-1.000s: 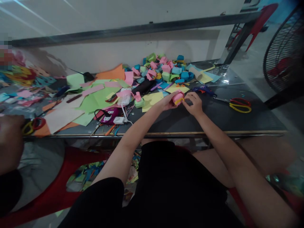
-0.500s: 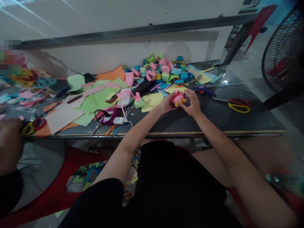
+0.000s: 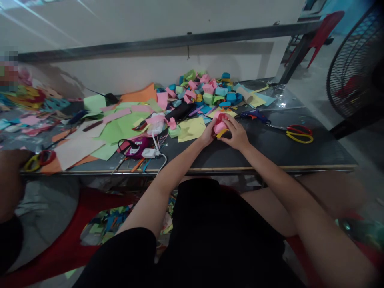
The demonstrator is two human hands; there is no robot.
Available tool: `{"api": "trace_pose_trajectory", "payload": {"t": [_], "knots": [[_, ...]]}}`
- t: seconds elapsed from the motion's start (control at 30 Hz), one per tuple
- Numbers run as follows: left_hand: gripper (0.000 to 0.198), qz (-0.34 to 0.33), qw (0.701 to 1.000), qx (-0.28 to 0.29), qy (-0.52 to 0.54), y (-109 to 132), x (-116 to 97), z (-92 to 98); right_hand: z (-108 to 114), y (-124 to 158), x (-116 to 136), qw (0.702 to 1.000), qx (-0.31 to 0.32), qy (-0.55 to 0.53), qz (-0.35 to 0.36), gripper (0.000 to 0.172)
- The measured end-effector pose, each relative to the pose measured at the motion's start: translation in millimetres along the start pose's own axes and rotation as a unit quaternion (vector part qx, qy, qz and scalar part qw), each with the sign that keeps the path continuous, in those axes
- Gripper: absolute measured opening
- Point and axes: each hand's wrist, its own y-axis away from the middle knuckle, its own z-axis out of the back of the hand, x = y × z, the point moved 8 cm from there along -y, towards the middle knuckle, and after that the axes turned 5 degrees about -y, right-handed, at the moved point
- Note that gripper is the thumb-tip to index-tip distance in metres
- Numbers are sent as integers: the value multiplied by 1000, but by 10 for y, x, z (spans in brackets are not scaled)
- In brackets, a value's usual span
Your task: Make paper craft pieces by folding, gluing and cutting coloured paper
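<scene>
Between my two hands, just above the dark table (image 3: 264, 152), is a small pink folded paper piece (image 3: 220, 124) with a yellow strip at its lower edge. My left hand (image 3: 209, 134) grips it from the left side, its fingers partly hidden behind the paper. From the right, my right hand (image 3: 237, 133) closes around it, with the fingers over the top and the thumb low near the yellow part. To the left lies a yellow paper sheet (image 3: 191, 129). Beside that sheet stands a green and pink paper piece (image 3: 173, 129). A blue glue gun (image 3: 255, 116) rests right of my hands.
Red and yellow handled scissors (image 3: 300, 134) lie on the right. A heap of coloured paper pieces (image 3: 210, 90) sits at the back. Left are a purple power strip (image 3: 138, 147) with cables and loose paper sheets (image 3: 120, 130). A co-worker's hand (image 3: 13, 160) is at far left; a fan (image 3: 354, 76) stands right.
My right hand has turned and moved slightly left and down, its fingers now lying over the pink paper piece. The view has shifted a little. Both hands keep hold of the piece.
</scene>
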Motion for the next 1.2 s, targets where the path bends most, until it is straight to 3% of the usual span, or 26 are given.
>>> {"api": "trace_pose_trajectory", "payload": {"t": [0.27, 0.4, 0.7, 0.93, 1.1, 1.2], "knots": [[37, -31, 999, -11, 38, -20, -79, -3, 15, -7, -7, 999, -41, -9, 23, 60], [35, -25, 999, -11, 27, -30, -87, -4, 91, -19, -37, 995, -81, -50, 22, 40], [51, -18, 998, 42, 33, 43, -123, -120, 139, -24, 0, 992, -95, -74, 28, 22], [47, 20, 999, 28, 28, -4, -18, -70, 85, -8, -128, 992, -72, -97, -39, 31], [50, 39, 999, -6, 21, -56, 42, -2, 69, 8, -158, 990, -53, -119, -57, 45], [47, 43, 999, -15, 19, -63, 49, 28, 52, 4, -147, 991, -37, -123, -48, 63]]}}
